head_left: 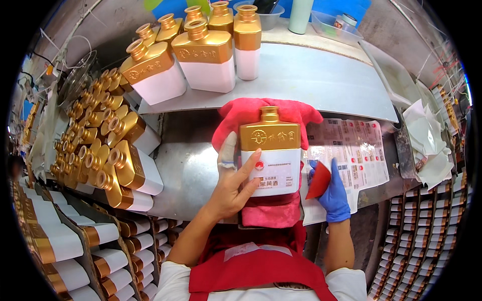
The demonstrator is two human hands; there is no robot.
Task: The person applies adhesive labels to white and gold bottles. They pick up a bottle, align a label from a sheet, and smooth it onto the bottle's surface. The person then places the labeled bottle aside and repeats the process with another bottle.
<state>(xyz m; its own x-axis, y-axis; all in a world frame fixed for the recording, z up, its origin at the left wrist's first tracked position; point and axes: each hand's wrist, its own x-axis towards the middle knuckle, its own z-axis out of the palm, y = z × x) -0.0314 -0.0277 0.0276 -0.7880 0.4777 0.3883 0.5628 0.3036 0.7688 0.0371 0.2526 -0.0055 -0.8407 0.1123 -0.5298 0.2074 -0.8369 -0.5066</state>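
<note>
A flat gold-and-white bottle (270, 170) with a short gold neck lies face up on a red cloth pad (271, 213). My bare left hand (235, 180) grips its left side, thumb and a finger over the printed white front; one finger wears a pale cover with a ring-like band. My right hand (335, 198), in a blue glove, is just right of the bottle, pinching a thin, bent red piece (319, 180) whose exact kind I cannot make out. Beneath that hand lies a sheet of printed labels (369, 150).
Several similar bottles (203, 62) stand on a grey metal shelf (316, 75) ahead. More lie heaped at the left (128, 165), and crates of them flank me on both sides. White backing scraps (427, 140) hang at the right. A clear plastic tray (336, 25) sits at the back.
</note>
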